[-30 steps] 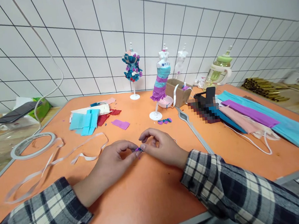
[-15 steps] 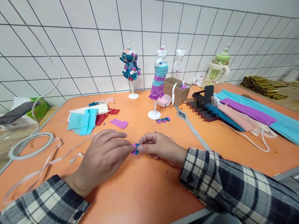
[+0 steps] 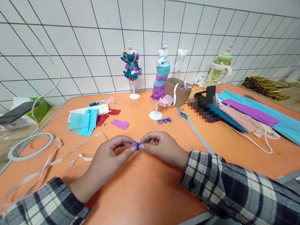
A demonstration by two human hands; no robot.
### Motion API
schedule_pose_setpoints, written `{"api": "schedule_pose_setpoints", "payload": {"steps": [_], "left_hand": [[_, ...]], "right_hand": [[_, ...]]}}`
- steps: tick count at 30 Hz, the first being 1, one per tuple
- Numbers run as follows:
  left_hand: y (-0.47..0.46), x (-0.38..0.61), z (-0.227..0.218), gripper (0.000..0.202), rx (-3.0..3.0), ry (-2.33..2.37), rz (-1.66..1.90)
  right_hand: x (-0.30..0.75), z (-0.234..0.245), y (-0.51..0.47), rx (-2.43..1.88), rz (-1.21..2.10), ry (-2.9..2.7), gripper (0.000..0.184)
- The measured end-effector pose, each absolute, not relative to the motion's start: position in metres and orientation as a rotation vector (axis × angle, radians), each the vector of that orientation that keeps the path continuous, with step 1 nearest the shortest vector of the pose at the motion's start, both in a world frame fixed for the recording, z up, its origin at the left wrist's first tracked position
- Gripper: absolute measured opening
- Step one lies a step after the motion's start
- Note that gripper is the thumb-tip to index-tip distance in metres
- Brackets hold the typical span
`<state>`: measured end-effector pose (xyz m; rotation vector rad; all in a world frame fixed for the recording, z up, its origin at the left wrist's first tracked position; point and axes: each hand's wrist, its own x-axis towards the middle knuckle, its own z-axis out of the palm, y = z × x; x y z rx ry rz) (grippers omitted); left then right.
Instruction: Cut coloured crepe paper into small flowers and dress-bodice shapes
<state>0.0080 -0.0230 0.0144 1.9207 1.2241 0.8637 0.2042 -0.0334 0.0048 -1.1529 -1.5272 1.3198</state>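
Note:
Both my hands meet at the middle of the orange table (image 3: 149,199), wrists resting on it. My left hand (image 3: 109,160) and my right hand (image 3: 161,147) pinch a tiny purple and teal crepe paper flower (image 3: 135,145) between thumbs and forefingers. Behind them stand two small mannequins on white stands: one (image 3: 131,65) covered in teal and purple paper flowers, one (image 3: 160,80) wrapped in blue and purple paper. A few finished little flowers (image 3: 165,120) lie by the second stand's base.
Blue, red and purple paper scraps (image 3: 87,120) lie at the left back, a tape roll (image 3: 30,146) with loose white strip at the left edge. Long crepe sheets (image 3: 261,118), a cardboard box (image 3: 178,89), a green-capped bottle (image 3: 219,69) and a metal ruler (image 3: 193,129) are on the right.
My left hand's fingers, spread flatter half a second ago, have curled back into a pinch on the flower. The flower stays between both hands' fingertips.

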Motion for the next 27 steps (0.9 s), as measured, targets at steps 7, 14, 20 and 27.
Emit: {"api": "schedule_pose_setpoints", "payload": {"steps": [7, 14, 20, 27], "left_hand": [[-0.026, 0.0102, 0.0164, 0.028, 1.727, 1.243, 0.912], [-0.0249, 0.0098, 0.0117, 0.03, 1.654, 1.201, 0.867], [-0.0252, 0.0122, 0.0122, 0.024, 1.634, 1.197, 0.799], [-0.0244, 0.0087, 0.0111, 0.026, 1.546, 1.136, 0.839]], "right_hand": [[0.2012, 0.0055, -0.0367, -1.192, 1.398, -1.431, 0.018], [0.2025, 0.0098, -0.038, -1.209, 1.267, -1.54, 0.022], [0.2034, 0.0068, -0.0374, -1.27, 1.045, -1.676, 0.012], [0.2045, 0.0073, -0.037, -1.164, 1.188, -1.598, 0.018]]}}
